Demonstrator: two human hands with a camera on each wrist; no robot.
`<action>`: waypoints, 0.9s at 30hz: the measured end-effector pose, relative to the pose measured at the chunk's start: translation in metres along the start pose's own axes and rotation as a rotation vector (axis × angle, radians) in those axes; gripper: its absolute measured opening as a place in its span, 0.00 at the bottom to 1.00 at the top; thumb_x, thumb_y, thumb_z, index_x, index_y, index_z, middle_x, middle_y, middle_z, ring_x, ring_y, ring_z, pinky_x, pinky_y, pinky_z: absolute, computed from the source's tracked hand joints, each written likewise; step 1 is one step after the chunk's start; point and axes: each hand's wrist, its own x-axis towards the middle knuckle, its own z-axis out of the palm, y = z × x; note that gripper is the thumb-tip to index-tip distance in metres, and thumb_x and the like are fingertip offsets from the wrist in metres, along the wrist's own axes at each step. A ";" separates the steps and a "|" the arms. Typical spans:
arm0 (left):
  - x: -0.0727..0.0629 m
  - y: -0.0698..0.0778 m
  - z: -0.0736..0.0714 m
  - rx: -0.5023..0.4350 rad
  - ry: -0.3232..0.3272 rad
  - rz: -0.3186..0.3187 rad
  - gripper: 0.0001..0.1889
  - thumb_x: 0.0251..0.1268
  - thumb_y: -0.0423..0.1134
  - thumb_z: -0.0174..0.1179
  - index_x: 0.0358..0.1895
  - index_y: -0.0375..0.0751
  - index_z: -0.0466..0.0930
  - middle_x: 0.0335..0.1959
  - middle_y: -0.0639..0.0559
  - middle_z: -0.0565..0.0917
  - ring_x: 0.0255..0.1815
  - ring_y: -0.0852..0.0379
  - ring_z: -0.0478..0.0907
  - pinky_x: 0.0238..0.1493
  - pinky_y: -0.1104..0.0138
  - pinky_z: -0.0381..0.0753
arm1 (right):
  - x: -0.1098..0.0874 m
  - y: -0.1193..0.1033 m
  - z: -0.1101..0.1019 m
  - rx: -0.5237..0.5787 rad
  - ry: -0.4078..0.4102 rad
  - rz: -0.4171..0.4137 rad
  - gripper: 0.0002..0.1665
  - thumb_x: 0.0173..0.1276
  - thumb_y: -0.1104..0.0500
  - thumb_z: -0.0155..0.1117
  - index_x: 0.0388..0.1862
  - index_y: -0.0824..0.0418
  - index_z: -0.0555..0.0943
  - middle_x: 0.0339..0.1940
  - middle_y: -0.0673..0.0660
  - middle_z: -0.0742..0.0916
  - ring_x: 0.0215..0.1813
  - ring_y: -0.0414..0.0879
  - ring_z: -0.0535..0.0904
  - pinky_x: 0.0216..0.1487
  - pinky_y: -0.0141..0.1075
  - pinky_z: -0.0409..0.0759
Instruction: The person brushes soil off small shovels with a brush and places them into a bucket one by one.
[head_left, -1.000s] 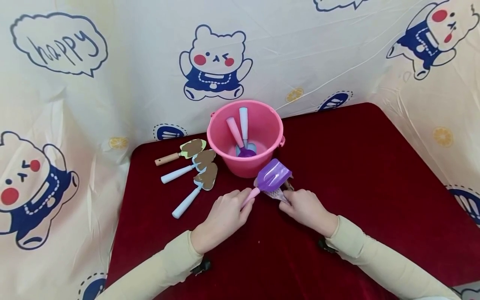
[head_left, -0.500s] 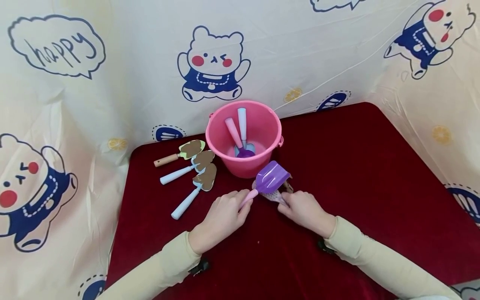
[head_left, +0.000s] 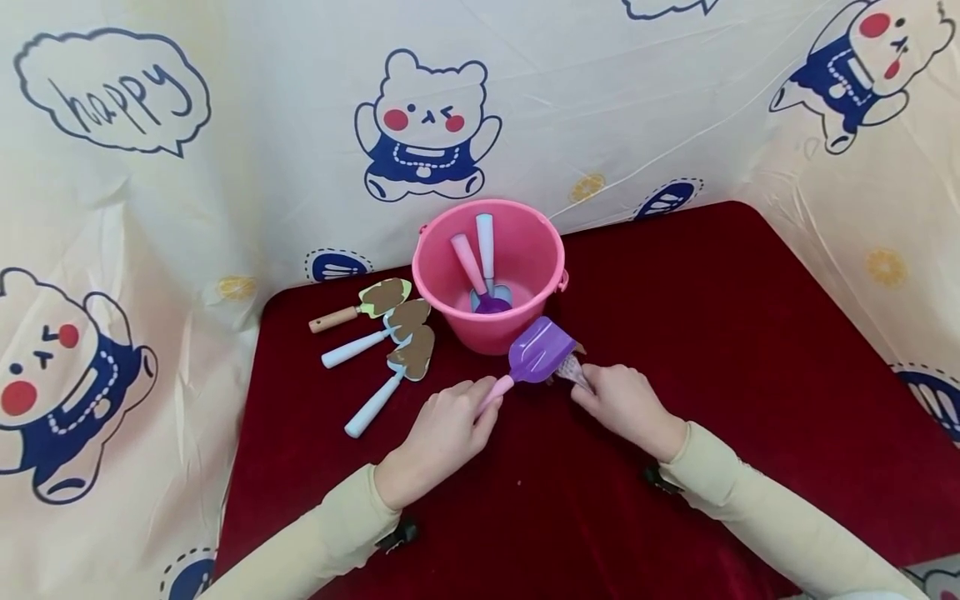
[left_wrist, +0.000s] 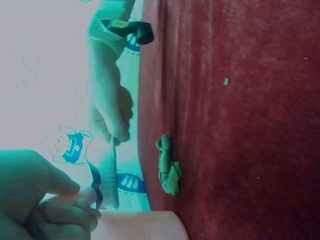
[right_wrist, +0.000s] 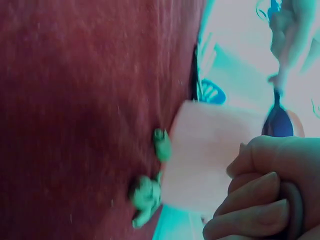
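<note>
Purple shovel [head_left: 542, 348]: I log it in front of the pink bucket [head_left: 483, 332], by the counter's [head_left: 712, 333] far edge, left hand [head_left: 442, 429] gripping its handle [head_left: 497, 390]; right hand [head_left: 628, 406] grips a pale textured tool [head_left: 573, 372]. Risk, I judge: hard scraping could twist the shovel loose.

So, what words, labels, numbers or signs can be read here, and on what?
"happy": in the cloud-shaped speech bubble printed on the fabric backdrop.
Second speech bubble: cut off at the top edge; no text shows.
Yellow patch on the right wrist's black device: too small and blurred to read.
Pink bucket and held purple shovel: none visible.
</note>
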 end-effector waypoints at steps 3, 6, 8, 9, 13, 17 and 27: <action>0.001 0.002 0.000 -0.012 -0.006 0.007 0.08 0.69 0.34 0.67 0.48 0.36 0.84 0.24 0.52 0.79 0.21 0.58 0.75 0.24 0.63 0.79 | -0.001 -0.008 0.005 0.015 -0.051 -0.059 0.20 0.64 0.59 0.64 0.18 0.51 0.64 0.14 0.42 0.63 0.18 0.36 0.58 0.18 0.35 0.63; 0.002 0.003 0.000 -0.008 -0.025 0.022 0.06 0.70 0.35 0.66 0.45 0.39 0.84 0.22 0.54 0.76 0.19 0.60 0.72 0.20 0.66 0.74 | -0.002 -0.013 0.006 0.031 -0.075 -0.083 0.20 0.64 0.58 0.64 0.19 0.51 0.65 0.14 0.41 0.63 0.18 0.35 0.58 0.18 0.34 0.63; 0.003 0.004 0.000 -0.004 -0.030 0.033 0.04 0.70 0.35 0.66 0.43 0.40 0.83 0.20 0.55 0.73 0.18 0.60 0.69 0.19 0.67 0.70 | 0.000 -0.011 0.003 0.031 -0.059 -0.065 0.20 0.64 0.59 0.64 0.19 0.51 0.65 0.14 0.41 0.64 0.18 0.35 0.59 0.18 0.34 0.63; 0.003 0.004 -0.001 0.000 -0.025 0.036 0.04 0.70 0.34 0.66 0.43 0.39 0.83 0.20 0.55 0.72 0.17 0.60 0.69 0.18 0.67 0.69 | 0.000 -0.010 0.001 0.027 -0.040 -0.049 0.19 0.63 0.59 0.64 0.19 0.52 0.65 0.14 0.42 0.64 0.18 0.36 0.59 0.18 0.35 0.63; 0.003 0.003 -0.003 0.019 0.005 0.039 0.05 0.69 0.34 0.66 0.43 0.38 0.82 0.20 0.54 0.73 0.17 0.58 0.70 0.18 0.65 0.72 | 0.004 -0.002 -0.009 0.012 0.022 0.024 0.18 0.64 0.60 0.62 0.20 0.53 0.65 0.14 0.44 0.65 0.17 0.39 0.60 0.18 0.37 0.62; 0.003 0.003 -0.005 0.009 0.019 0.035 0.10 0.68 0.34 0.68 0.49 0.35 0.84 0.26 0.50 0.81 0.23 0.55 0.78 0.24 0.60 0.80 | 0.005 -0.002 -0.009 0.013 0.011 0.019 0.17 0.65 0.60 0.62 0.20 0.53 0.66 0.14 0.44 0.65 0.18 0.39 0.60 0.18 0.37 0.62; 0.000 0.004 -0.002 -0.012 -0.025 0.033 0.06 0.70 0.35 0.67 0.46 0.38 0.84 0.21 0.54 0.74 0.19 0.59 0.71 0.20 0.66 0.73 | 0.002 -0.005 -0.005 0.022 -0.041 -0.025 0.19 0.64 0.60 0.65 0.19 0.52 0.66 0.14 0.42 0.65 0.18 0.37 0.60 0.19 0.35 0.63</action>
